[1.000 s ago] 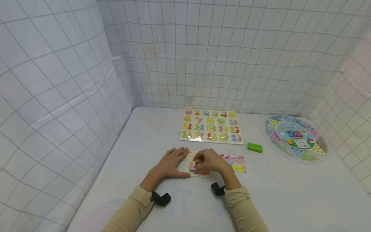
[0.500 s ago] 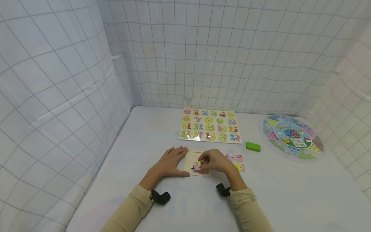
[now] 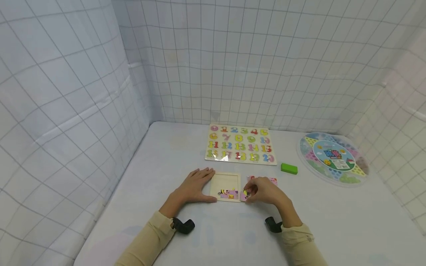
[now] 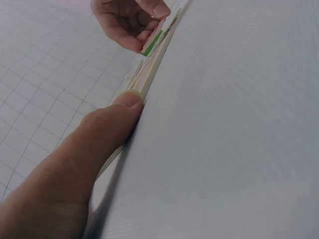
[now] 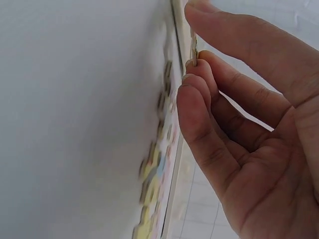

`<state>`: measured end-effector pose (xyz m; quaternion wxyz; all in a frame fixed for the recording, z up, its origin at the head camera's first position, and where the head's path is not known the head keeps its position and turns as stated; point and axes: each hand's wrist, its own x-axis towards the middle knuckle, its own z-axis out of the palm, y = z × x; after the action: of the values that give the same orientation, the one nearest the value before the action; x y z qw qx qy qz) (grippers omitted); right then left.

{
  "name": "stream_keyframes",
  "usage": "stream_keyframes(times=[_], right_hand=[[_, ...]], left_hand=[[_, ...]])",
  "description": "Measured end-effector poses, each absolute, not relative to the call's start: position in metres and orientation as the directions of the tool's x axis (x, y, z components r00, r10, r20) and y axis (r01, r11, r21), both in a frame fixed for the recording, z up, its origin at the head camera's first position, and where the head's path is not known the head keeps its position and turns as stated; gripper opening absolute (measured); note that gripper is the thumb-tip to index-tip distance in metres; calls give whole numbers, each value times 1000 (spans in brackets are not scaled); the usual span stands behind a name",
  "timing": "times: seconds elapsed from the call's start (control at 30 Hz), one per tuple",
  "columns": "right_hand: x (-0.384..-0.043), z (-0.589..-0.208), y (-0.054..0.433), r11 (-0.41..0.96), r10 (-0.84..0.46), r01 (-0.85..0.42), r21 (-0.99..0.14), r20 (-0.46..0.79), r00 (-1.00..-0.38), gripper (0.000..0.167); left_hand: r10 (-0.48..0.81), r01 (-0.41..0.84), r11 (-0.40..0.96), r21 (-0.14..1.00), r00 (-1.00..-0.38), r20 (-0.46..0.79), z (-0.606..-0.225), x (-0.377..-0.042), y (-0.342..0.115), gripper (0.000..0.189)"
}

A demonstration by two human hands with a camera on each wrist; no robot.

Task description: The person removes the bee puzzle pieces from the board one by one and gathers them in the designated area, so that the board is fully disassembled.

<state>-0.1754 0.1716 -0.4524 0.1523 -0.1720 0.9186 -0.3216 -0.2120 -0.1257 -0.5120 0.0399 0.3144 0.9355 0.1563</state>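
Note:
My left hand [image 3: 193, 187] lies spread along the left side of a small wooden puzzle tray [image 3: 224, 181]. Its thumb [image 4: 117, 112] touches the near edge of the tray in the left wrist view. Several joined pink puzzle pieces [image 3: 229, 194] cover the tray's near part; its far part is bare wood. Just past the tray's right rim, my right hand [image 3: 267, 191] pinches a pink and yellow puzzle piece [image 3: 244, 195] between thumb and fingers. From the right wrist view only the thin edge of that piece [image 5: 194, 47] shows. Loose puzzle pieces [image 3: 272, 180] lie partly hidden behind the right hand.
Behind the tray lies a number board [image 3: 241, 144] with coloured numerals. A green block [image 3: 289, 169] is to its right, and a round game board [image 3: 334, 157] in clear wrapping lies further right. White gridded cloth walls [image 3: 233, 66] surround the table.
My right hand has carried the puzzle piece rightward, from over the tray to beyond its right rim. The joined pieces in the tray are now uncovered. My left hand has stayed in place.

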Motion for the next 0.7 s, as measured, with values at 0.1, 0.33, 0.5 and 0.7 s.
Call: stream_keyframes(times=[0.1,0.33,0.5,0.7], right_hand=[[-173,-455,179,741,-397,-198,-641,-180,-900,27],[-168,-460,187,769,-348,-136,-625,-231,-909,29],[-166,-461,189,767,-342,-123,-629,-239,-909,31],[-167,-463,190,759,-359,-138,-637,-231,-904,33]], left_hand=[[596,573,756,316,-803,29,-511,-212,-127,108],[596,570,752,331,-803,28,-508,-211,-126,107],[593,565,758,325,-805,19,-509,-211,-125,107],[591,562,760,327,-806,12,-511,-211,-125,107]])
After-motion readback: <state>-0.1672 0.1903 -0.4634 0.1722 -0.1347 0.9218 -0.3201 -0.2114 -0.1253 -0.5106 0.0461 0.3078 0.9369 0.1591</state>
